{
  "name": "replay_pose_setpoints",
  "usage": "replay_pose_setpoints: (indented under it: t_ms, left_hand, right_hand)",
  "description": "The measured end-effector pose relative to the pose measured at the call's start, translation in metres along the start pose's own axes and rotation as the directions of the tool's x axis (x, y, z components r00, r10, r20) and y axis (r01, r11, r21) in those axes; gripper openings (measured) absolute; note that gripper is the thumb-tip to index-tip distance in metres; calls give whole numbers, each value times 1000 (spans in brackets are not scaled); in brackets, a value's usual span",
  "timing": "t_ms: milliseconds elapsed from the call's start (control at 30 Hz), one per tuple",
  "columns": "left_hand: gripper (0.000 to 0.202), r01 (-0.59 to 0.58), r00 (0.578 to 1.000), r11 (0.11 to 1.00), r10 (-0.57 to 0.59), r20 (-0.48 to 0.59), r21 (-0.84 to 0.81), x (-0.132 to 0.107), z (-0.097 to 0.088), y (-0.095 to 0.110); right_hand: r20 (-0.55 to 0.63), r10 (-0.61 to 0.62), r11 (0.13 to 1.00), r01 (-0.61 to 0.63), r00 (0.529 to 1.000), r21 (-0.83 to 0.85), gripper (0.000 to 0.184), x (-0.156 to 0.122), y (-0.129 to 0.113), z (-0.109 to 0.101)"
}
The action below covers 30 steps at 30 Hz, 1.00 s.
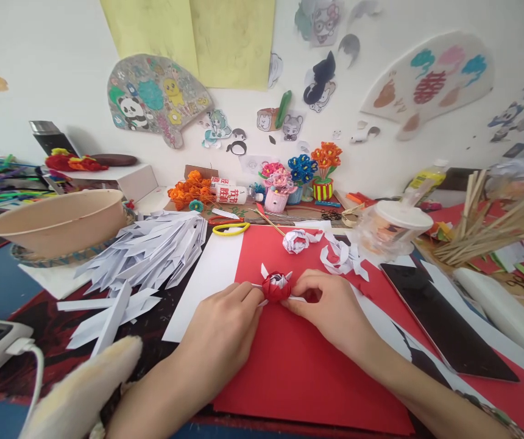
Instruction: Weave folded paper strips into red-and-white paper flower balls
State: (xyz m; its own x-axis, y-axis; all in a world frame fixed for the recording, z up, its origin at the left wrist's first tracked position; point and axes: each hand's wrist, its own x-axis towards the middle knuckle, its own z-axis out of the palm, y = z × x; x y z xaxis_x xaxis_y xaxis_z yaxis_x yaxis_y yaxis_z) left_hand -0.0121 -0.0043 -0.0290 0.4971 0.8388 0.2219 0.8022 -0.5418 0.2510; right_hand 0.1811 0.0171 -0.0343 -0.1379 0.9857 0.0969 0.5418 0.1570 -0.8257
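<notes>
A small red and white folded paper flower [276, 285] rests on a red paper sheet [298, 366] in the middle of the table. My left hand [225, 326] pinches its left side, fingers closed on it. From the right, my right hand [328, 305] grips the flower's other side and a white paper strip sticking out of it. Two more crumpled red and white paper pieces [297, 240] [340, 256] lie just beyond on the red sheet.
A heap of folded white paper strips [147, 250] lies at left beside a beige bowl [56, 222]. Yellow-handled scissors [230, 228], a glue bottle [232, 194], small flower pots [284, 186], a lidded plastic cup [396, 228], wooden sticks [485, 231] and a black card [440, 323] surround the sheet.
</notes>
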Motion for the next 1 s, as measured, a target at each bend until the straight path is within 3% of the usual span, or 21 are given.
replay_pose_setpoints:
  t_ms: [133, 300, 467, 633, 733, 800, 1000]
  left_hand:
    - [27, -27, 998, 1000, 26, -54, -6, -1, 1, -1]
    - [26, -15, 999, 1000, 15, -45, -1, 0, 2, -1]
    - [19, 45, 999, 999, -45, -5, 25, -2, 0, -2]
    - [19, 34, 999, 998, -34, -15, 44, -5, 2, -3]
    - [20, 8, 999, 999, -6, -43, 39, -6, 4, -4]
    - [21, -11, 998, 999, 14, -62, 43, -7, 5, -3]
    - [18, -29, 994, 998, 35, -105, 55, -2, 5, 0]
  right_hand:
    - [-30, 4, 1000, -4, 1000, -13, 12, -1, -1, 0]
    - [-36, -11, 999, 10, 999, -44, 16, 0, -1, 1]
    - [-45, -135, 960, 119, 990, -254, 13, -1, 1, -3]
    - [-143, -371, 838, 265, 918, -477, 24, -10, 4, -7]
    - [-136, -487, 763, 345, 863, -547, 16, -13, 7, -6]
    - [-102, -512, 741, 379, 853, -555, 11, -15, 9, -5]
    - [-36, -342, 854, 295, 939, -429, 23, -10, 12, -3]
